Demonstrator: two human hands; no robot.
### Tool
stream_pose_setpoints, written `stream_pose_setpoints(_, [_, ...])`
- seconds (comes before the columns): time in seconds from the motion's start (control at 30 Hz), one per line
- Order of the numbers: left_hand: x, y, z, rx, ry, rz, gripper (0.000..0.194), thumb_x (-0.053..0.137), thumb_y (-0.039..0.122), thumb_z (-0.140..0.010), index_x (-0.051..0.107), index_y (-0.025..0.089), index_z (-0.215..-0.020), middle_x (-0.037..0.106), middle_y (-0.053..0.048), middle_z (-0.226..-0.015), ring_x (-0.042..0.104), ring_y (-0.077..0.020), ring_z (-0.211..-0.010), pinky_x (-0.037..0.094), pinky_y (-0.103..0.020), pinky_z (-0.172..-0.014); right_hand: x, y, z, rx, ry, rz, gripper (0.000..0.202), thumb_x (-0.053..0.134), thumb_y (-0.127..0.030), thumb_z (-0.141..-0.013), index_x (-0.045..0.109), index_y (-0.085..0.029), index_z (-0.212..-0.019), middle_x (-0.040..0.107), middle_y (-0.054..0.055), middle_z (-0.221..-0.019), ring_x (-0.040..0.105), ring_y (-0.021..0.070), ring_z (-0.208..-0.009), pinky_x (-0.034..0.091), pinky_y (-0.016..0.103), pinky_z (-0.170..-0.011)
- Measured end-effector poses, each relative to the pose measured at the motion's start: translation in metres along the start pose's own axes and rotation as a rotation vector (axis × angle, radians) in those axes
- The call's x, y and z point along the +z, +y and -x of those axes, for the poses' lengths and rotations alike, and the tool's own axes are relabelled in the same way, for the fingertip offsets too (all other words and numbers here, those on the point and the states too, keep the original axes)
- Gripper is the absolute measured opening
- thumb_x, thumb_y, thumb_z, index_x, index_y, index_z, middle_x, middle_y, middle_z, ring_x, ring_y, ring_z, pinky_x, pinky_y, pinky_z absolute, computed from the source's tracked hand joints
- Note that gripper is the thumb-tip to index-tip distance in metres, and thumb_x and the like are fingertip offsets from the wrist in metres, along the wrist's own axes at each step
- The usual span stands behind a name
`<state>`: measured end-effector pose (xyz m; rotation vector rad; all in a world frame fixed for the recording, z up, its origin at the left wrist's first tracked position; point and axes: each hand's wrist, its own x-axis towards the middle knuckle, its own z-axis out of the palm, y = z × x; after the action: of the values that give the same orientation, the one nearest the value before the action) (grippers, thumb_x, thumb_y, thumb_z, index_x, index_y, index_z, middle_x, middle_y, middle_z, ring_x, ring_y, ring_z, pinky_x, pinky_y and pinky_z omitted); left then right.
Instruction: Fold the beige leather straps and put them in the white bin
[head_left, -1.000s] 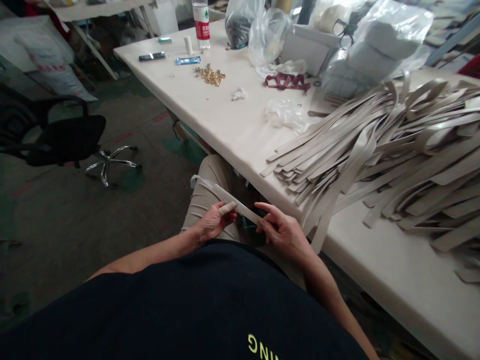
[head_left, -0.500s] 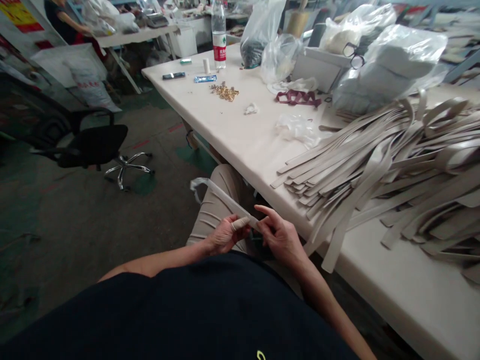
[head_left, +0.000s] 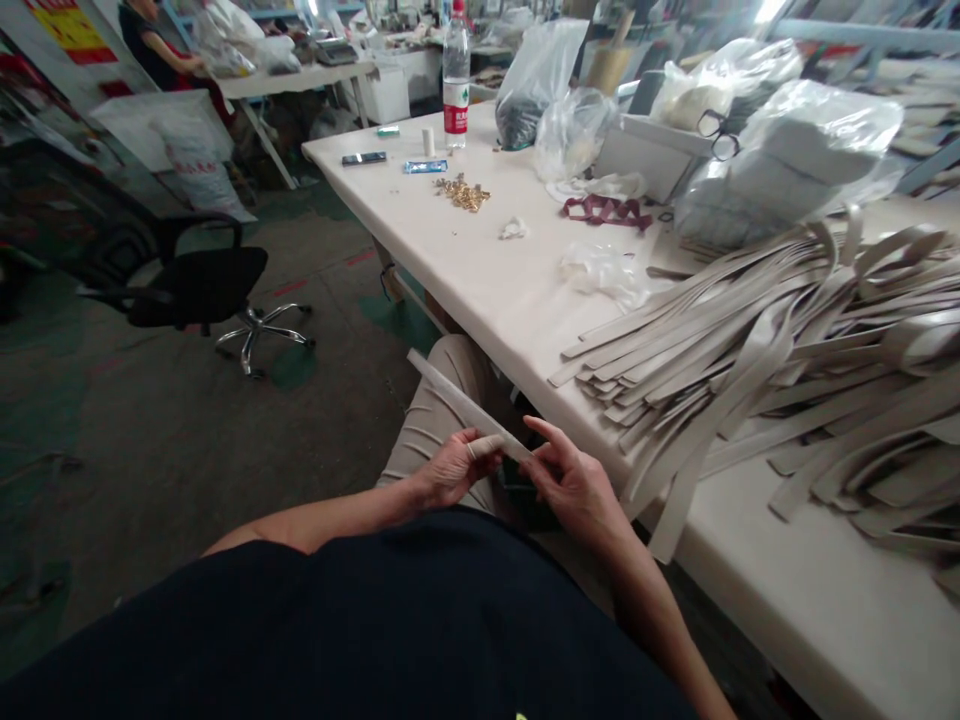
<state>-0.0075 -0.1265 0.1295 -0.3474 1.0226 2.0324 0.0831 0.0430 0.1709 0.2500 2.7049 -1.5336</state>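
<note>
Above my lap, a pale, narrow strip runs slantwise from between my hands out over my thigh. My left hand pinches it from the near side, thumb on top, with a light wrapping on the thumb. At the strip's near end, my right hand grips it between thumb and fingers while the index finger sticks out. Just right of my hands, a large heap of beige flat straps lies on the table, some hanging over its edge.
Small gold metal pieces, a water bottle, a blue packet and a dark phone-like object sit at the table's far end. Plastic bags stand behind the straps. An office chair is on the left; a person is beyond.
The strip's far end, which curled over in a loop, is now straight. Both hands keep their hold with little movement. The whole view has shifted slightly.
</note>
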Motion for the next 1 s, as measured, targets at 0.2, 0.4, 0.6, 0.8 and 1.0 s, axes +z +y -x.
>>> stream_pose_setpoints(0.2, [-0.004, 0.008, -0.001, -0.012, 0.034, 0.003, 0.022, 0.089, 0.014, -0.068, 0.070, 0.012, -0.078, 0.070, -0.002, -0.067, 0.063, -0.0085, -0.054, 0.052, -0.017, -0.054, -0.011, 0.007, 0.015, 0.016, 0.018, -0.040, 0.046, 0.054, -0.037, -0.094, 0.056, -0.021, -0.138, 0.068, 0.000, -0.076, 0.057, 0.0127, -0.051, 0.047, 0.024, -0.050])
stream_pose_setpoints(0.4, [0.006, -0.005, -0.001, -0.079, -0.054, -0.045, 0.027, 0.092, 0.016, -0.066, 0.071, 0.009, -0.081, 0.071, -0.003, -0.071, 0.063, -0.0086, -0.055, 0.052, -0.016, -0.052, 0.000, 0.003, 0.008, -0.039, 0.047, -0.028, 0.046, 0.055, -0.032, -0.094, 0.057, -0.018, -0.138, 0.063, -0.001, -0.074, 0.055, 0.0123, -0.054, 0.046, 0.023, -0.052])
stream_pose_setpoints(0.6, [-0.002, 0.034, -0.012, -0.140, 0.123, 0.078, 0.020, 0.065, 0.013, -0.093, 0.065, 0.011, -0.073, 0.064, 0.000, -0.059, 0.061, -0.0086, -0.049, 0.054, -0.018, -0.050, -0.048, -0.014, 0.055, -0.254, 0.000, -0.070, 0.026, 0.067, -0.023, -0.092, 0.069, -0.025, -0.117, 0.071, 0.003, -0.096, 0.069, 0.0168, -0.083, 0.055, 0.026, -0.075])
stream_pose_setpoints(0.8, [0.002, 0.031, -0.009, -0.244, 0.085, 0.109, 0.025, 0.061, 0.015, -0.097, 0.065, 0.010, -0.073, 0.065, -0.002, -0.061, 0.063, -0.0093, -0.051, 0.054, -0.018, -0.050, -0.052, -0.012, 0.076, -0.412, 0.267, -0.162, 0.036, 0.064, -0.008, -0.093, 0.068, -0.029, -0.121, 0.073, 0.001, -0.094, 0.072, 0.0149, -0.081, 0.056, 0.025, -0.074])
stream_pose_setpoints(1.0, [0.007, 0.026, -0.002, -0.322, 0.045, 0.068, 0.035, 0.050, 0.016, -0.101, 0.066, 0.009, -0.071, 0.066, -0.004, -0.060, 0.064, -0.0113, -0.052, 0.055, -0.022, -0.054, -0.035, -0.007, 0.054, -0.556, 0.272, -0.061, 0.028, 0.057, -0.006, -0.095, 0.071, -0.025, -0.111, 0.074, 0.000, -0.085, 0.071, 0.0134, -0.074, 0.055, 0.023, -0.067])
